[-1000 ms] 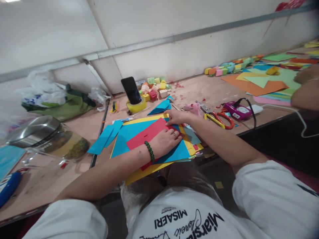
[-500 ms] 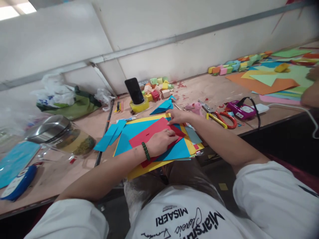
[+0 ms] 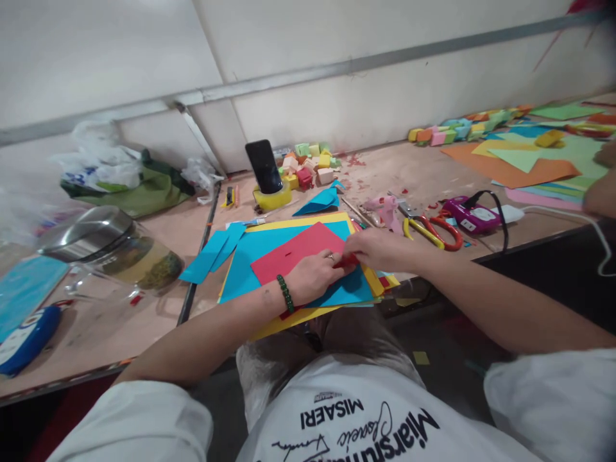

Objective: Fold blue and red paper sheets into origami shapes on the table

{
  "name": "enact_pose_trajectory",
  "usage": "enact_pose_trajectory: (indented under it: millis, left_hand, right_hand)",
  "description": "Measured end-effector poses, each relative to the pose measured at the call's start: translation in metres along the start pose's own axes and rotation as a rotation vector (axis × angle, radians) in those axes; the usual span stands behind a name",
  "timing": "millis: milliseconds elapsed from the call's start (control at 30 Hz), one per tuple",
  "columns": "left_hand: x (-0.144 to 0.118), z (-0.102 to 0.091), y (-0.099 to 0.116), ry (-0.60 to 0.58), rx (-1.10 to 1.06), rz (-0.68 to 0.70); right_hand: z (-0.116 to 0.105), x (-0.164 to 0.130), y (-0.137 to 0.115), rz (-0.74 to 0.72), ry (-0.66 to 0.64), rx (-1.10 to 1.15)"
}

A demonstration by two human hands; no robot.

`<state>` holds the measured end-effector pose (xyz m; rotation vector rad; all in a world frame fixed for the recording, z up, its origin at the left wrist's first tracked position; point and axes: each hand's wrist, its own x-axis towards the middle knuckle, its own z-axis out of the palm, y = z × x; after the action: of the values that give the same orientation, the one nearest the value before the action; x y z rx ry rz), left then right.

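A red paper sheet [image 3: 296, 250] lies on top of a blue sheet [image 3: 250, 256] and a yellow sheet [image 3: 293, 317] at the table's near edge. My left hand [image 3: 312, 277], with a green bead bracelet on the wrist, presses flat on the red sheet's near right part. My right hand [image 3: 378, 249] pinches the red sheet's right corner, fingertips meeting the left hand's. A folded blue paper shape [image 3: 317, 201] sits just beyond the stack.
Red and yellow scissors [image 3: 430, 230], a pink glue gun [image 3: 385, 208] and a purple corded device [image 3: 464, 215] lie right of the stack. A black phone [image 3: 264, 167] stands in a yellow tape roll. A glass jar [image 3: 113, 253] lies left. Another person's arm [image 3: 599, 192] is far right.
My right hand drew back from the stack's far right corner to the red sheet's near right corner, beside my left hand. The view shifted slightly.
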<state>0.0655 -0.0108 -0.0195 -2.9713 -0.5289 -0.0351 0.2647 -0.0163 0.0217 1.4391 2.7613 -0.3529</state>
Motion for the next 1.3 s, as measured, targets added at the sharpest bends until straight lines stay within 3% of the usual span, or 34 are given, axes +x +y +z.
enact_pose_trajectory:
  millis: [67, 200, 367, 633, 767, 900, 1000, 1133, 1300]
  left_hand:
    - [0.002, -0.002, 0.002, -0.01, 0.034, 0.019]
    - [0.004, -0.004, 0.005, -0.022, 0.107, 0.034]
    - [-0.01, -0.006, 0.008, 0.017, 0.075, 0.066]
    - [-0.072, -0.016, 0.037, 0.032, 0.093, 0.001]
    - [-0.108, -0.007, 0.059, 0.127, 0.089, -0.109]
    - [-0.141, 0.005, 0.077, 0.325, 0.075, -0.169]
    - [-0.156, 0.001, 0.084, 0.511, -0.057, -0.216]
    - [-0.151, -0.012, 0.087, 0.722, -0.033, -0.373]
    - [-0.116, -0.01, 0.083, 0.534, 0.175, -0.488]
  right_hand:
    - [0.014, -0.021, -0.004, -0.059, 0.108, 0.07]
    - [0.043, -0.04, -0.004, -0.019, 0.295, 0.049]
    - [0.056, -0.04, -0.004, 0.027, 0.299, -0.006]
    - [0.055, -0.042, -0.006, 0.051, 0.24, -0.012]
    - [0.063, -0.042, 0.0, 0.016, 0.253, -0.014]
    - [0.068, -0.042, 0.005, -0.014, 0.296, -0.019]
    - [0.065, -0.041, 0.003, -0.007, 0.308, -0.06]
    - [0.057, -0.04, -0.006, 0.024, 0.297, -0.115]
    - [0.053, -0.041, -0.013, 0.045, 0.341, -0.14]
